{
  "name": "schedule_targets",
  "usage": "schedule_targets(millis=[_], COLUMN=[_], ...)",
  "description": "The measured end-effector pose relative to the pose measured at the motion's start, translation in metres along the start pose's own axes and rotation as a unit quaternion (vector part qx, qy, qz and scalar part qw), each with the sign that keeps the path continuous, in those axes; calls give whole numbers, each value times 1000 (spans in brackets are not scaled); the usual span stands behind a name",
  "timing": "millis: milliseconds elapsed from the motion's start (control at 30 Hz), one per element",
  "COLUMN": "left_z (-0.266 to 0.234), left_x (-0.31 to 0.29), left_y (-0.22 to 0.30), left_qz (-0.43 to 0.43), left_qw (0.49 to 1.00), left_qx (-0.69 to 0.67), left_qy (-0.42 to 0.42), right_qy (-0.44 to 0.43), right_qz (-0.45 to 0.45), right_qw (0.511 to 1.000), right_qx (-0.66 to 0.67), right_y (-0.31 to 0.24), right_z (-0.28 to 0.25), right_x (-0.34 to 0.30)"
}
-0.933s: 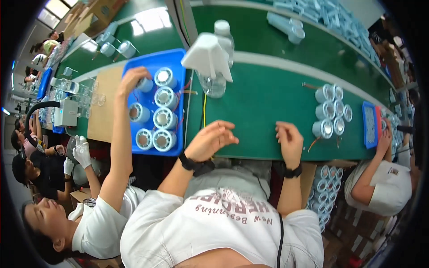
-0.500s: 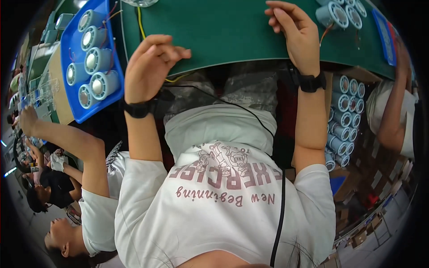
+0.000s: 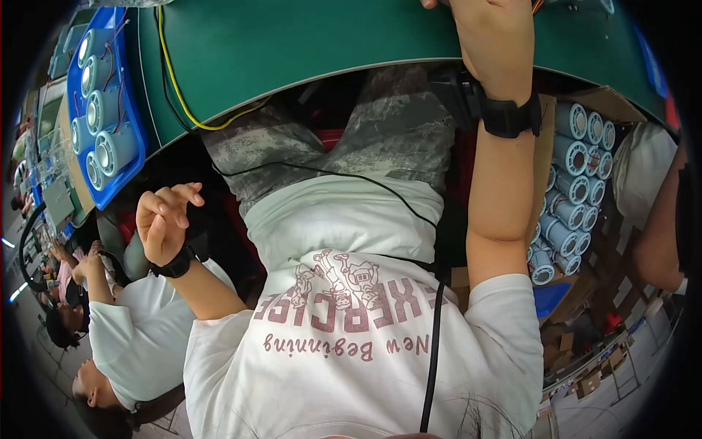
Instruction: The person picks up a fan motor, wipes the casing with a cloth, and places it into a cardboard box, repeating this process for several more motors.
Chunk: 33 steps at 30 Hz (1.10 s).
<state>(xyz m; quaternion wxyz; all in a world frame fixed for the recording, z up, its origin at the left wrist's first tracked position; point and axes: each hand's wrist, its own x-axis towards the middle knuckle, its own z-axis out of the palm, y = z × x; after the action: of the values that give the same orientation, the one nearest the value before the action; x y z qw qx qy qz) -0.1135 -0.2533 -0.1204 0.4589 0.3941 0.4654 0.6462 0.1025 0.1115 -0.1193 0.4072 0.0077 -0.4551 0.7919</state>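
My left hand [image 3: 168,222] hangs in the air beside my lap, below the table edge. Its fingers are loosely bent and apart, and nothing is in them. Over the green table [image 3: 314,44] my right hand [image 3: 499,38] reaches to the top edge of the picture. Most of its fingers are cut off there, so what it touches or holds does not show. Thin coloured wires [image 3: 538,6] lie beside it. A light-blue cylindrical motor [image 3: 601,6] is partly visible just to the right, at the picture's edge.
A blue tray [image 3: 132,170] of light-blue motors stands at the left. Yellow cable [image 3: 175,84] runs over the table edge. On the right is a cardboard box [image 3: 610,104] packed with motors [image 3: 570,190]. Co-workers sit on both sides; a black cord [image 3: 433,351] crosses my shirt.
My left hand has dropped from the table edge to beside my lap. The right hand has gone farther forward, partly out of the picture. The view has shifted.
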Motion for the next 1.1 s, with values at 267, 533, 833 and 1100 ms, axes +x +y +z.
schedule_targets(millis=[267, 533, 833, 1100], left_z=[4, 55, 134, 127], left_x=[-7, 30, 103, 155], left_y=[-17, -26, 10, 40], left_qz=[-73, -179, 69, 108], left_qw=[991, 976, 989, 979], left_qx=[39, 123, 66, -89], left_qy=[108, 22, -110, -145], right_qy=[84, 46, 100, 100], right_qz=[79, 49, 96, 93], right_qw=[938, 941, 930, 909], right_qx=[-326, -330, -340, -394], right_y=[-16, -18, -12, -94], right_z=[10, -3, 12, 75], right_x=[-1, -4, -6, -2])
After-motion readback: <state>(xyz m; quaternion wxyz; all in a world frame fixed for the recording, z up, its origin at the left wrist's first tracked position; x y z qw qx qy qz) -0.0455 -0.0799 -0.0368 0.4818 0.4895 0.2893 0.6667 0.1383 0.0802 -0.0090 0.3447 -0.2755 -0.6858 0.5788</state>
